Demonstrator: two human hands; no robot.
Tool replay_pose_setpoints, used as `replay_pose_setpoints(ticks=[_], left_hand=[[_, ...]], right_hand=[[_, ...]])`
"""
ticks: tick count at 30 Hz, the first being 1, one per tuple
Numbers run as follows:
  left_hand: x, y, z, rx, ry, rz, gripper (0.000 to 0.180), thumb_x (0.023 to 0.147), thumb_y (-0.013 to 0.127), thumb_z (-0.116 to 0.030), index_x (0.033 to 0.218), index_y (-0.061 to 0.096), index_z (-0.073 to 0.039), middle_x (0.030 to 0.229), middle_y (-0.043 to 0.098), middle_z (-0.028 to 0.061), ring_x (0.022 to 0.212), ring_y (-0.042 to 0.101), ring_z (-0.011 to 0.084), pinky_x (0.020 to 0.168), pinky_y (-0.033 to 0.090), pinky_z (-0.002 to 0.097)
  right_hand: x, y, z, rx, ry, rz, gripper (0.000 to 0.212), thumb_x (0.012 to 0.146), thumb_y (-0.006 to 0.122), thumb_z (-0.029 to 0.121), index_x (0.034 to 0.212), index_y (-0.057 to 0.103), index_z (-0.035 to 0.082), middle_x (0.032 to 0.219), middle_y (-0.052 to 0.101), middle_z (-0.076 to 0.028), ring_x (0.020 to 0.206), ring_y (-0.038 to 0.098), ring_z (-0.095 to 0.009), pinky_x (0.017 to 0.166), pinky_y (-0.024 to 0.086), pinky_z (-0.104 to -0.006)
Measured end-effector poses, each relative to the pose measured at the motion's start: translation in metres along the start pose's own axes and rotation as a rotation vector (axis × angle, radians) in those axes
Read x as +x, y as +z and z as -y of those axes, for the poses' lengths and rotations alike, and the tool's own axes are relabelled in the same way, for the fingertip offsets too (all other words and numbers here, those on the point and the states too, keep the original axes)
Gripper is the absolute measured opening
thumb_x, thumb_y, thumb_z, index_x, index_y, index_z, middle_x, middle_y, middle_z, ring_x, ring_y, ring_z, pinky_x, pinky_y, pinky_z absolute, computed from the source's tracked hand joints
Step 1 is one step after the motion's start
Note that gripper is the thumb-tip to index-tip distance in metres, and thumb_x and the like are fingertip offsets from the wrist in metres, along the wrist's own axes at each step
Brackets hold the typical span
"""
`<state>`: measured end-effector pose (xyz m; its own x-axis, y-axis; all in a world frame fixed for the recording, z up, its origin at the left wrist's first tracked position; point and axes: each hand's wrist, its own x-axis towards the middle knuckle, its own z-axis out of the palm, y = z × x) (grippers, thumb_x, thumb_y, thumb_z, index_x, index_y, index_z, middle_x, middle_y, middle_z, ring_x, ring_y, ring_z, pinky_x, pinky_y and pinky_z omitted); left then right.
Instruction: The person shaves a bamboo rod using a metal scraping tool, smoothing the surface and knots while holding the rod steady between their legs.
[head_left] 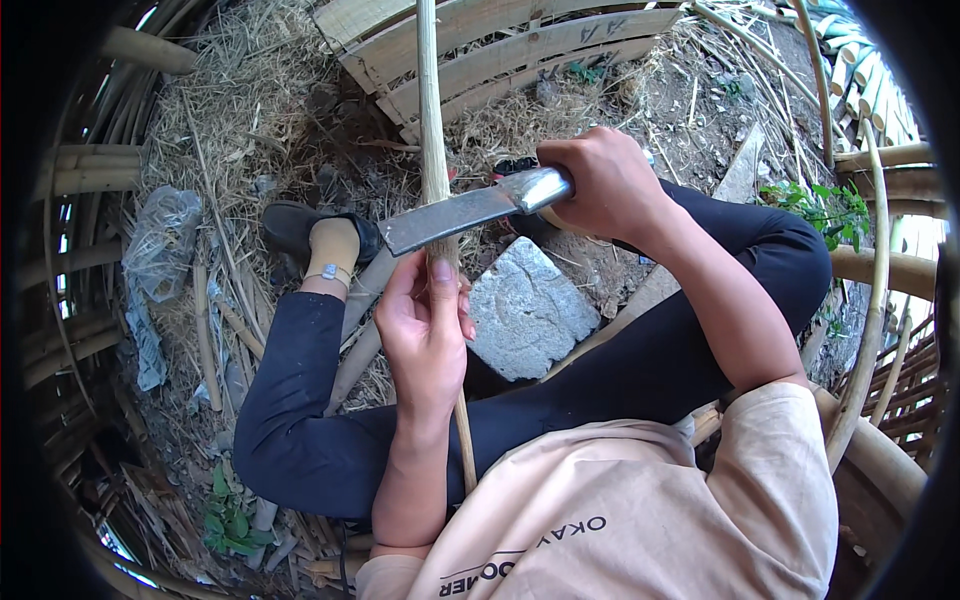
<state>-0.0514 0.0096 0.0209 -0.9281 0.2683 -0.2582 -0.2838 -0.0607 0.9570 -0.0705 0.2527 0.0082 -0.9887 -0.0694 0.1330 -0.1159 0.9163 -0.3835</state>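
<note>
A long, pale wooden stick (432, 120) runs from the top of the view down past my lap. My left hand (422, 330) is closed around it, with the thumb lying along it just below the blade. In my right hand (606, 185) is a machete (440, 222), gripped by its metal-covered handle. Its wide, dark, square-ended blade lies across the stick, slanting down to the left. The fingers of my right hand are partly hidden behind the handle.
A rough grey stone block (532, 310) sits between my legs. Beyond is a slatted wooden crate (520, 50). Straw covers the ground, and a clear plastic bag (165, 240) lies at left. Bamboo poles (890, 270) stand close at right, near cut bamboo pieces (865, 75).
</note>
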Motion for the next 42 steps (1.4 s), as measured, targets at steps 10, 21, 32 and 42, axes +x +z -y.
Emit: replay_pose_setpoints(ticks=[10,21,32,42], left_hand=[[0.003,0.003,0.008,0.615,0.316,0.002,0.042,0.103,0.061,-0.026,0.126,0.053,0.009,0.081,0.064,0.0158,0.070,0.064,0.0185,0.064,0.051,0.0337],[-0.002,-0.005,-0.011,-0.152,-0.232,0.322,0.021,0.108,0.050,-0.030,0.096,0.045,-0.014,0.064,0.030,-0.0083,0.045,0.024,-0.0011,0.038,0.015,0.0192],[-0.021,0.010,-0.012,-0.013,-0.285,0.205,0.029,0.109,0.046,-0.038,0.094,0.042,-0.013,0.063,0.033,-0.0079,0.043,0.027,-0.0005,0.036,0.019,0.0197],[-0.011,0.016,0.011,-0.065,-0.314,0.303,0.027,0.109,0.048,-0.037,0.095,0.044,-0.013,0.067,0.039,-0.0069,0.046,0.029,-0.0009,0.038,0.020,0.0181]], right_hand=[[-0.001,-0.001,0.007,0.001,-0.015,0.012,0.017,0.068,0.074,0.018,0.083,0.069,0.011,0.068,0.067,-0.012,0.067,0.069,-0.035,0.063,0.055,-0.0461],[-0.009,-0.015,0.030,0.060,-0.040,0.029,0.017,0.067,0.073,0.015,0.081,0.069,0.009,0.066,0.067,-0.015,0.066,0.069,-0.036,0.062,0.055,-0.0455],[-0.002,0.000,0.017,-0.027,0.089,-0.039,0.012,0.075,0.071,0.015,0.083,0.076,0.008,0.067,0.068,-0.017,0.063,0.070,-0.035,0.063,0.057,-0.0443],[0.013,-0.016,-0.032,-0.100,0.257,-0.146,0.017,0.078,0.070,0.019,0.092,0.077,0.012,0.077,0.071,-0.018,0.075,0.071,-0.037,0.073,0.058,-0.0463]])
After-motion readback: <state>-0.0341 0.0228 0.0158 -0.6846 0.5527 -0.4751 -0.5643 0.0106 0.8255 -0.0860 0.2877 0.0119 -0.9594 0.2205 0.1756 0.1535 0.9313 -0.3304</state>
